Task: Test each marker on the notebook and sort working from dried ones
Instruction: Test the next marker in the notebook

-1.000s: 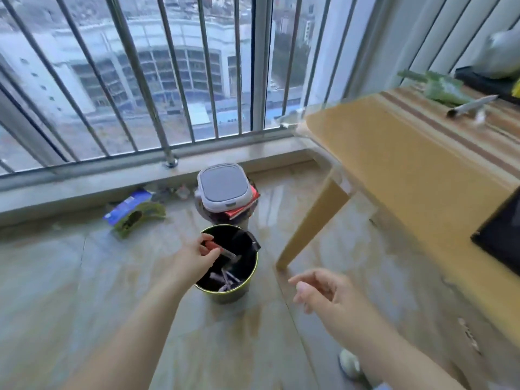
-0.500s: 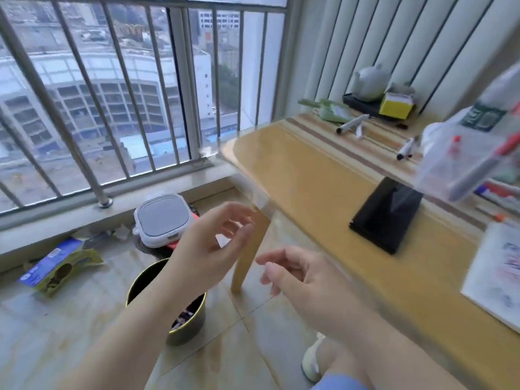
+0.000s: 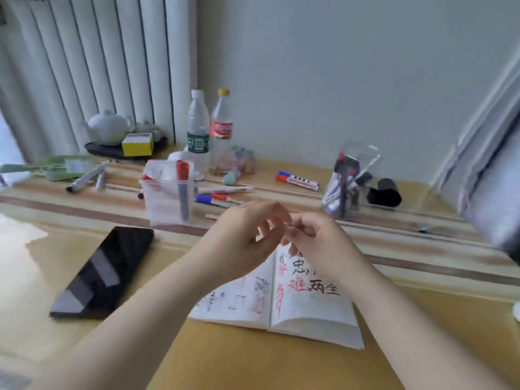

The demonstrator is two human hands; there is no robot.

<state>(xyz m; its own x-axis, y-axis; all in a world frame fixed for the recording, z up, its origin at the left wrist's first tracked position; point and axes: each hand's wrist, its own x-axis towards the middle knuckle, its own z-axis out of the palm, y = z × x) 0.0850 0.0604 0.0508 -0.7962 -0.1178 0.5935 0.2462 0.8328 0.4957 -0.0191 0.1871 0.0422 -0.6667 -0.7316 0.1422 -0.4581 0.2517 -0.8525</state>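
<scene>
An open notebook with red, blue and black test marks lies on the yellow table in front of me. My left hand and my right hand hover together above its far edge, fingers loosely curled and fingertips meeting; I see no marker in either. A clear square cup holds a red-capped marker. A clear round jar at the right holds several markers. Loose markers lie along the table's striped back strip, with another pair just behind my left hand.
A black phone lies left of the notebook. Two plastic bottles, a white teapot and a yellow box stand at the back. A black cap-like cylinder lies right of the jar.
The view swung from the floor bin up to the table. My left hand let a marker go over the bin, then both hands rose and came together above the notebook.
</scene>
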